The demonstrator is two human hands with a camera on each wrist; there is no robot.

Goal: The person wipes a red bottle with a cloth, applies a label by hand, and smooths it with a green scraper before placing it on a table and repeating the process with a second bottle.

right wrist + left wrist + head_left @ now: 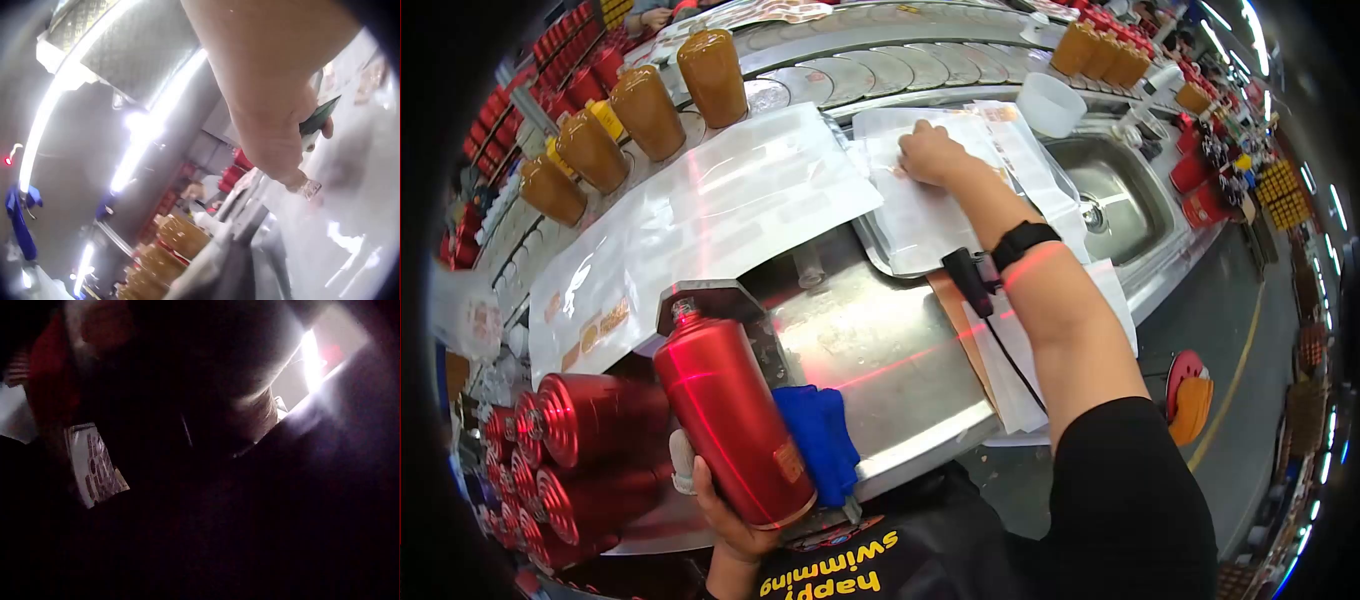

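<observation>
My left hand (735, 515) grips a shiny red metal bottle (730, 420) near its base; the bottle tilts, its narrow threaded neck pointing up and away. A pale covering wraps one left fingertip. My right hand (932, 155) reaches over white decal sheets (920, 225) on a tray, its fingers curled down at their surface. In the right wrist view that hand holds a dark green pointed piece (320, 117), and a small clear, shiny bit (309, 189) shows at a fingertip. The left wrist view is mostly dark, with a printed decal strip (97, 465) visible.
Several red bottles (560, 420) lie stacked at left. A blue cloth (822, 440) hangs beside the held bottle. Large decal sheets (730, 200) cover the steel counter. Amber-brown bottles (712, 80) line the conveyor behind. A white bowl (1050, 105) and steel sink (1115, 190) sit at right.
</observation>
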